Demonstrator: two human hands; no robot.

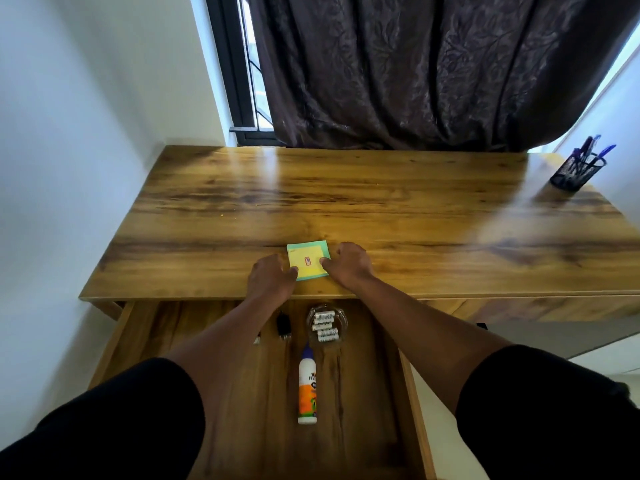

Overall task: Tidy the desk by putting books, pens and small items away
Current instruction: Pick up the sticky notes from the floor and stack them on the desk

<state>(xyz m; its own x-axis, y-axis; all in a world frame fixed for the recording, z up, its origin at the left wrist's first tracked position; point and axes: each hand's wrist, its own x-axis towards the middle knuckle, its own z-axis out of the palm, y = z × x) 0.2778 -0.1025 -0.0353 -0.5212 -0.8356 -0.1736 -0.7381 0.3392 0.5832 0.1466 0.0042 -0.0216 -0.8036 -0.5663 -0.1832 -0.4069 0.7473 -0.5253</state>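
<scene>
I see a square paper sticky-note pad (307,260) on the glossy wooden desk (381,209), pinched between my left hand (270,277) and right hand (348,263).

Tabletop (381,209): sticky-note pad (307,260) near front edge, centre, between left hand (270,277) and right hand (348,263); pen holder (576,173) at far right corner. Open drawer (145,334) below front edge: dish of batteries (326,323) at back, glue bottle (307,388) before it.
</scene>
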